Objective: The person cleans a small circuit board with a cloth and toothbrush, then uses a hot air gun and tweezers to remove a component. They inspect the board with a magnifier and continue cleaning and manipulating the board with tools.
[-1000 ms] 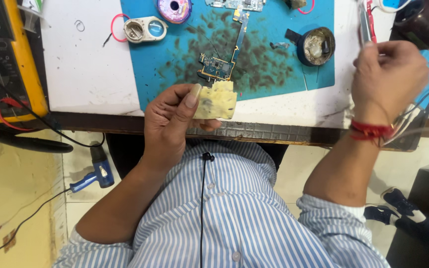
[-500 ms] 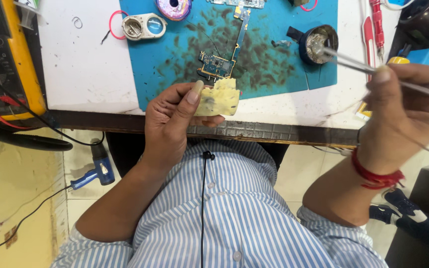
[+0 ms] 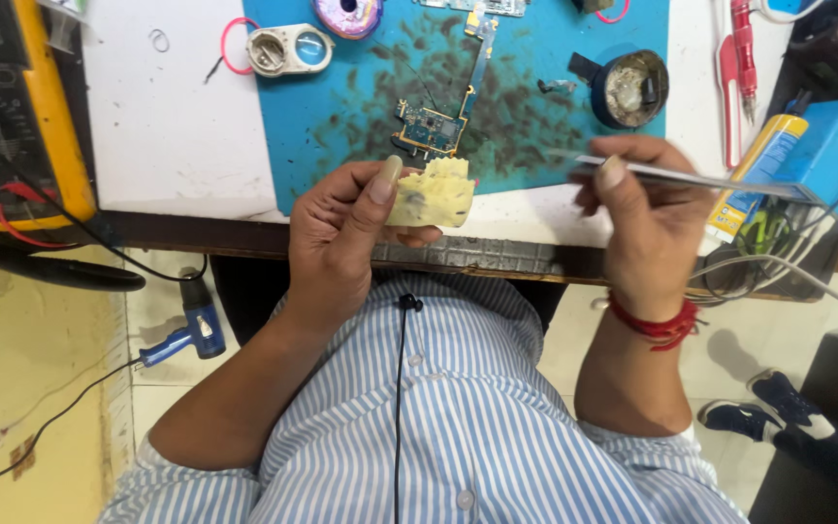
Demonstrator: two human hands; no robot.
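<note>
At desk edge, hands w/ sponge [image 3: 434, 192], tweezers [image 3: 691, 178]

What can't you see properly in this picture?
- Head view: the far end of the metal tool in the right hand is motion-blurred.
- The yellow sponge is partly covered by the left hand.
- The circuit board parts are too small.
- The yellow meter is cut off by the left edge.
</note>
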